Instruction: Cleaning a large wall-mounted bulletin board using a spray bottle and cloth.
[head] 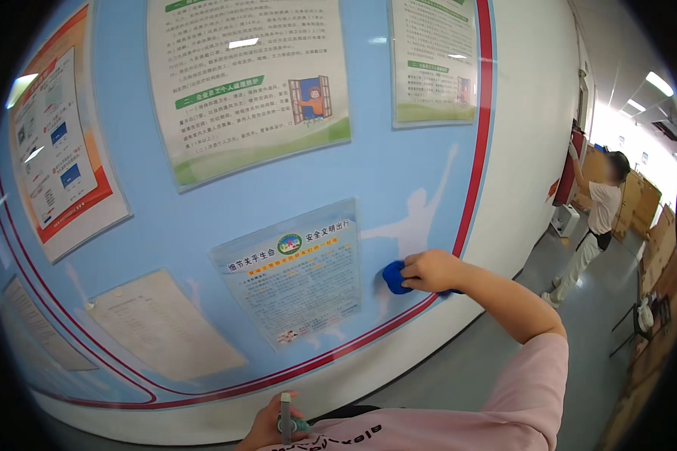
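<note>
My right hand (431, 272) grips a bunched blue cloth (395, 277) and presses it against the light-blue notice board (381, 169), just above its red lower border and below a white printed human silhouette. Part of the cloth hangs out beneath the hand. To the left of the cloth is a posted notice sheet (302, 293). Low in the view, near the pink shirt, my left hand (269, 423) is closed around what looks like a spray bottle (285, 417) with a pale nozzle and a greenish body; the fingers and shirt hide part of it.
Larger posters (254, 113) in clear sleeves hang above, with more sheets (166, 324) at the left. A white wall (527, 129) curves off to the right. Farther back, another person (601, 208) reaches up to a red cabinet, near wooden panels (634, 197) and a dark stool (634, 327).
</note>
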The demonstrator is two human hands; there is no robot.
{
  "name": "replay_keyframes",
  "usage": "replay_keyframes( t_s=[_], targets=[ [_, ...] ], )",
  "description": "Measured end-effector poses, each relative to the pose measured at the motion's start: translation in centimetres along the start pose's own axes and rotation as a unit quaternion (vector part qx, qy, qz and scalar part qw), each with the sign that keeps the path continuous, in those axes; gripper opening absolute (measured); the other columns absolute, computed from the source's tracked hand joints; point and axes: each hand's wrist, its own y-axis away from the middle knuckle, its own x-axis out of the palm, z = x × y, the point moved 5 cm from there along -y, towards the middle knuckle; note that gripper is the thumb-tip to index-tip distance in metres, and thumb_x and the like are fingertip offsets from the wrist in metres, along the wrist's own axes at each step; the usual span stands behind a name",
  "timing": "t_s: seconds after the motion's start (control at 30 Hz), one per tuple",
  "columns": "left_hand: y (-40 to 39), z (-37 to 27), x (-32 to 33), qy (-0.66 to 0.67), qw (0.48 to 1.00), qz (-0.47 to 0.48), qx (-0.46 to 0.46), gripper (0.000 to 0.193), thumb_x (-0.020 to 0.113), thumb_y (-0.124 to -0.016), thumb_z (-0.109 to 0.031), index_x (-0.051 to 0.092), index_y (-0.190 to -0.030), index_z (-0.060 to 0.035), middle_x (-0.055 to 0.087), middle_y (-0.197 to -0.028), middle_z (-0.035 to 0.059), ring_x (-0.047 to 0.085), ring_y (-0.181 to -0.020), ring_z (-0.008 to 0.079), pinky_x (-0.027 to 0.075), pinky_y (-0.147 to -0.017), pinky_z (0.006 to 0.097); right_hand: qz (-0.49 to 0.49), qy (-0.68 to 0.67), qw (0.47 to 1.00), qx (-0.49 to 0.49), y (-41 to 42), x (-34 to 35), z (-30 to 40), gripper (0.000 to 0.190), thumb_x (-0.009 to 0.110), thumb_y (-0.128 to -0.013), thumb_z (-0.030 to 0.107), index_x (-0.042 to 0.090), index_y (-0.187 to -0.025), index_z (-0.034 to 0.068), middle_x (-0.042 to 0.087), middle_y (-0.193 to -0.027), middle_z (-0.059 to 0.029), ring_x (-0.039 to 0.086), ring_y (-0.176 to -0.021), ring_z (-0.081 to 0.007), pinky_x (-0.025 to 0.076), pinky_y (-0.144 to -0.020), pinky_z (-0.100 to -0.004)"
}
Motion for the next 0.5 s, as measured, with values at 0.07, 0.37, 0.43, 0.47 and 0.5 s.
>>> replay_keyframes(
  t_s=[0.07, 0.37, 0.43, 0.47, 0.5],
  targets=[
    [-0.3, -0.4, 0.0, 0.010, 1.000, 0.007, -0.008, 0.094, 0.092, -0.061, -0.031, 0.044, -0.139, -0.0102, 0.063, -0.092, 0.0039, 0.062, -0.082, 0.0175, 0.051, -0.072, 0.0341, -0.065, -0.066, 0.996, 0.014, -0.1, -3.3, -0.2, 0.017, 0.065, -0.085, 0.022, 0.066, -0.088, 0.005, 0.063, -0.091, -0.0130, 0.061, -0.074, -0.0291, 0.051, -0.069, -0.0363],
    [0.0, -1.3, 0.6, 0.071, 0.995, -0.022, -0.069, 0.084, 0.088, -0.066, -0.021, 0.045, -0.138, -0.0104, 0.062, -0.094, 0.0040, 0.061, -0.082, 0.0185, 0.051, -0.072, 0.0360, -0.459, -0.376, 0.805, -0.018, -4.6, -20.7, 1.6, 0.023, 0.059, -0.092, 0.021, 0.062, -0.098, -0.001, 0.060, -0.094, -0.0053, 0.056, -0.086, -0.0142, 0.045, -0.079, -0.0306],
    [0.3, -1.9, 0.6, 0.065, 0.996, -0.026, -0.062, 0.080, 0.087, -0.067, -0.019, 0.047, -0.136, -0.0105, 0.062, -0.094, 0.0043, 0.061, -0.081, 0.0178, 0.051, -0.071, 0.0359, -0.567, -0.201, 0.798, -0.024, -6.4, -22.8, 2.1, 0.021, 0.059, -0.090, 0.019, 0.062, -0.100, 0.001, 0.059, -0.096, -0.0068, 0.056, -0.086, -0.0188, 0.045, -0.081, -0.0331],
    [0.6, -2.0, 0.8, 0.133, 0.985, -0.042, -0.103, 0.075, 0.086, -0.068, -0.017, 0.049, -0.132, -0.0096, 0.062, -0.092, 0.0046, 0.060, -0.079, 0.0166, 0.051, -0.070, 0.0352, -0.652, -0.016, 0.758, -0.029, -6.7, -23.7, 3.1, 0.020, 0.059, -0.089, 0.017, 0.062, -0.103, 0.002, 0.058, -0.098, -0.0083, 0.057, -0.087, -0.0234, 0.045, -0.082, -0.0356],
    [1.1, -1.8, 0.7, 0.199, 0.967, -0.064, -0.147, 0.069, 0.085, -0.069, -0.015, 0.051, -0.129, -0.0086, 0.061, -0.090, 0.0048, 0.060, -0.078, 0.0153, 0.050, -0.068, 0.0345, -0.652, -0.024, 0.757, -0.033, -8.6, -24.0, 2.9, 0.020, 0.059, -0.089, 0.017, 0.062, -0.103, 0.002, 0.058, -0.098, -0.0083, 0.057, -0.087, -0.0234, 0.045, -0.082, -0.0356]
  ],
)
